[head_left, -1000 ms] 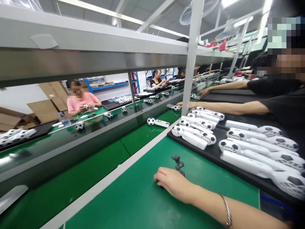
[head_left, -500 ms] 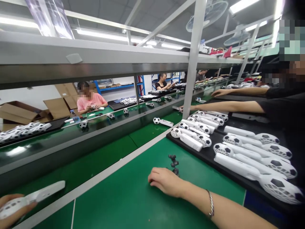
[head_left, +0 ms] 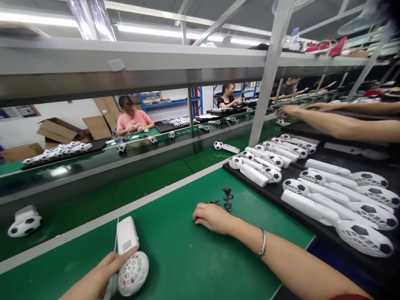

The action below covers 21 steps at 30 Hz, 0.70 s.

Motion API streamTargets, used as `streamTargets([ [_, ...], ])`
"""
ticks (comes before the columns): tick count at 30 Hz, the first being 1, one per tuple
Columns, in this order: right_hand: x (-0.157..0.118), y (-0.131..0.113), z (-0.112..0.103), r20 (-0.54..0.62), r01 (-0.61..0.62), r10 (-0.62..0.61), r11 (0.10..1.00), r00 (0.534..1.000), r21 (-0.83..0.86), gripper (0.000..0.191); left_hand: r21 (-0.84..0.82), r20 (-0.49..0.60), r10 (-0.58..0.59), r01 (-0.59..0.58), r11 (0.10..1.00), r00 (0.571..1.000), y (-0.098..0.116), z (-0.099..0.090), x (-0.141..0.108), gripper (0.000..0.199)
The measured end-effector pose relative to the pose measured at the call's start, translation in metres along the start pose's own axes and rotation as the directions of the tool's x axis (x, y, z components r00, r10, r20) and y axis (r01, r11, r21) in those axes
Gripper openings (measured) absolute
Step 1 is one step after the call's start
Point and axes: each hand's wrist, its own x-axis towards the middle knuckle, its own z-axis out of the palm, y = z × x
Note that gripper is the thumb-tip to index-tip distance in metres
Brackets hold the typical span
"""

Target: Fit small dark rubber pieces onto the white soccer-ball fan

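A white handheld fan (head_left: 133,273) with a round, grille-like head is in my left hand (head_left: 104,266), closed around its neck above the green work mat (head_left: 168,258). Its handle points away from me. My right hand (head_left: 212,217) rests on the mat with its fingers curled together and facing down; whatever they hold, if anything, is hidden. Just beyond it lie several small black pieces (head_left: 227,193), some partly behind the hand. At the left, a football-patterned fan (head_left: 25,223) lies on the green conveyor belt (head_left: 150,183).
A black tray (head_left: 275,196) with several football-patterned fans stands at the right. Another fan (head_left: 225,146) lies farther along the belt. A metal post (head_left: 270,75) and overhead shelf (head_left: 187,56) frame the bench. A co-worker's arm (head_left: 331,121) reaches in from the right; other people sit opposite.
My left hand has brought a fan from over the belt to the mat. A fan now shows on the belt at left. My right hand stays by the black pieces; the view has shifted.
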Motion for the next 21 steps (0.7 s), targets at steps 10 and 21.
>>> streamTargets([
  [10, 0.000, 0.007, 0.009, -0.165, 0.098, -0.060, 0.969, 0.984, 0.227, 0.015, 0.263, -0.013, 0.432, -0.414, 0.871, 0.902, 0.060, -0.049, 0.042, 0.032],
  [21, -0.006, -0.004, -0.003, -0.290, 0.154, -0.030, 0.897, 0.956, 0.413, 0.006, -0.239, -0.114, 0.128, -0.152, 0.959, 0.985, 0.134, -0.011, 0.069, 0.071],
])
